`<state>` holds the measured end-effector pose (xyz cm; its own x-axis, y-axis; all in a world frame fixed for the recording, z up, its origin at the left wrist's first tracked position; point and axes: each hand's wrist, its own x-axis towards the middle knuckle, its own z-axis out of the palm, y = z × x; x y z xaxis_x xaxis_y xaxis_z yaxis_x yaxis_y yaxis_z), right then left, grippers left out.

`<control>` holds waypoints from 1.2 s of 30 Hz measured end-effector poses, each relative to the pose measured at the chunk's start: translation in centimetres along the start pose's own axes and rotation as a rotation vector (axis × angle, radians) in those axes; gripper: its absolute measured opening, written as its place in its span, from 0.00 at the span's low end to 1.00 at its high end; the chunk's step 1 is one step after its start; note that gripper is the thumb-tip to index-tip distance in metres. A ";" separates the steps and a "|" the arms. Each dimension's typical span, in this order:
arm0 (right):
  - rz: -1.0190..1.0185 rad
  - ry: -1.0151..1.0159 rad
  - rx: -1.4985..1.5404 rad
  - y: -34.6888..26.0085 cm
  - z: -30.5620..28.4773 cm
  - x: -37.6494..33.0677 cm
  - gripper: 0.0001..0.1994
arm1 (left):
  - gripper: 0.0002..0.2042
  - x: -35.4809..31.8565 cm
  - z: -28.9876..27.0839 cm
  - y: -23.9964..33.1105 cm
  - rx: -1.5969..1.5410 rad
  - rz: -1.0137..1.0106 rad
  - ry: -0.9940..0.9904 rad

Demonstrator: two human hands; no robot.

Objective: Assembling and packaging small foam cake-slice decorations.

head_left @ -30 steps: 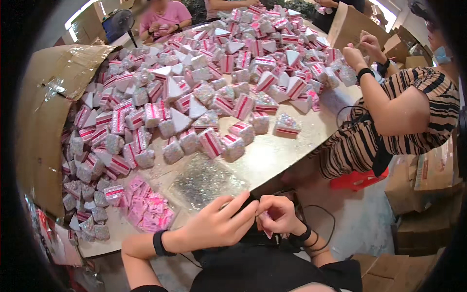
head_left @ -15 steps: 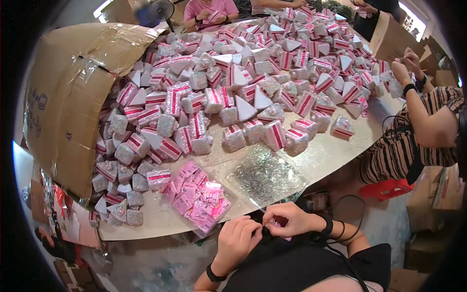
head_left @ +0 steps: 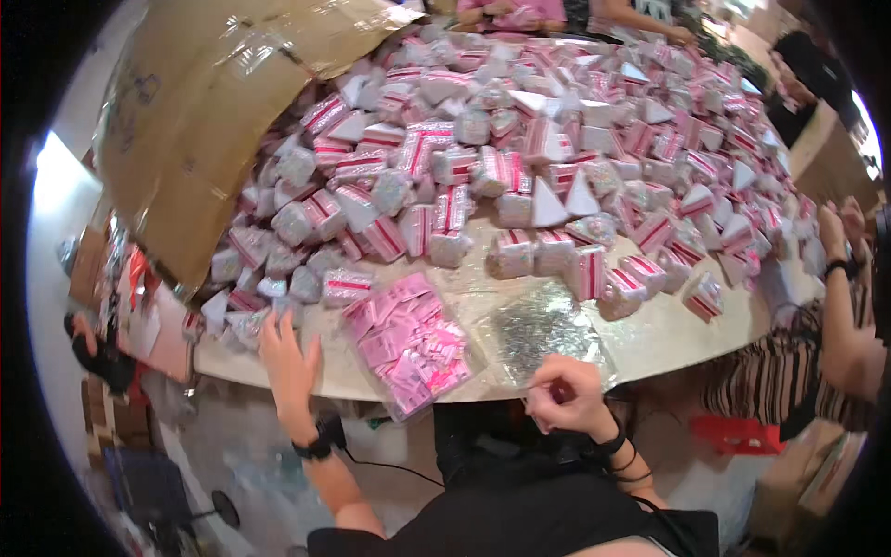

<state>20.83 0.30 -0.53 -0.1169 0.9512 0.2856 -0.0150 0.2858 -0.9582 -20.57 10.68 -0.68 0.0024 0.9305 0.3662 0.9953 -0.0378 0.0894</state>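
Our left hand (head_left: 290, 367) spread wide, right hand (head_left: 568, 395) curled, contents unclear; beyond pink rectangular tags (head_left: 408, 339), glittery pink-and-white wedges (head_left: 590, 271) seemingly remained.

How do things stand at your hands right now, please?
Left hand spread open beside slice-shaped pieces. Right hand curled near metallic bits, contents unclear. Pink tags lie between the hands.

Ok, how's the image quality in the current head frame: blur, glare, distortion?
Head view: the left hand looks slightly soft, perhaps from motion; head view: shiny tape on the cardboard throws glare; head view: the front edge of the table appears bowed, and the corners fall to black.
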 end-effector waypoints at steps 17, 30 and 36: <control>-0.107 0.303 -0.133 4.5 -4.9 -3.1 0.06 | 0.35 2.3 5.2 -10.1 -0.313 -0.614 0.371; -0.073 0.262 -0.046 3.3 -4.1 -1.9 0.07 | 0.20 -0.1 -2.1 7.3 -1.191 -0.377 0.564; -0.332 0.145 -0.150 -3.1 -2.5 1.6 0.09 | 0.33 -3.7 -4.3 22.8 -1.011 0.349 0.073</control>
<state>23.20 1.20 2.93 0.0119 0.8078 0.5893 0.1186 0.5840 -0.8030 1.68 4.79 4.03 0.2318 0.7870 0.5717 0.3983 -0.6130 0.6823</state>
